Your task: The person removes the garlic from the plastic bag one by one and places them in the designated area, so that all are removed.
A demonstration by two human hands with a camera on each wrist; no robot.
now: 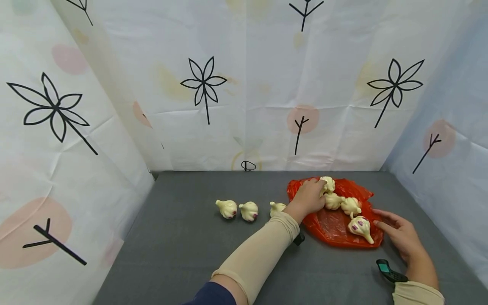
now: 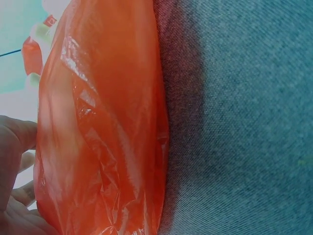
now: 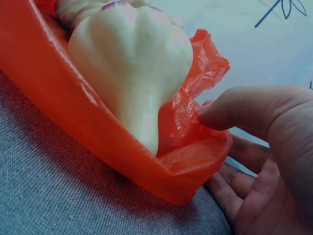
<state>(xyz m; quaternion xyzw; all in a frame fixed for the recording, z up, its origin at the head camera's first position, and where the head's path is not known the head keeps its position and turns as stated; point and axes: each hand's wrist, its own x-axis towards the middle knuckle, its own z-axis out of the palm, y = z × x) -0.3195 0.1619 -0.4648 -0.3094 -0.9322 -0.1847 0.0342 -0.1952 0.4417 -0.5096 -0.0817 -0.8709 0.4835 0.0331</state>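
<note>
A red plastic bag [image 1: 331, 231] lies opened out on the table, with several garlic bulbs [image 1: 351, 206] in it. At its upper left my left hand [image 1: 308, 197] holds a pale garlic bulb between thumb and fingers, mostly hidden by the hand; in the left wrist view the bag [image 2: 107, 122] covers much of this. My right hand [image 1: 404, 235] pinches the bag's right edge, its thumb [image 3: 239, 110] inside the rim and fingers outside. Beside that thumb a purple-marked garlic bulb [image 3: 132, 54] lies with its stem toward the near rim.
Left of the bag, three garlic bulbs stand in a loose row: one far left [image 1: 227, 209], one beside it [image 1: 249, 211] and one partly behind my left arm [image 1: 277, 208]. The grey table [image 1: 179, 254] meets patterned cloth walls [image 1: 244, 84] at the back and sides.
</note>
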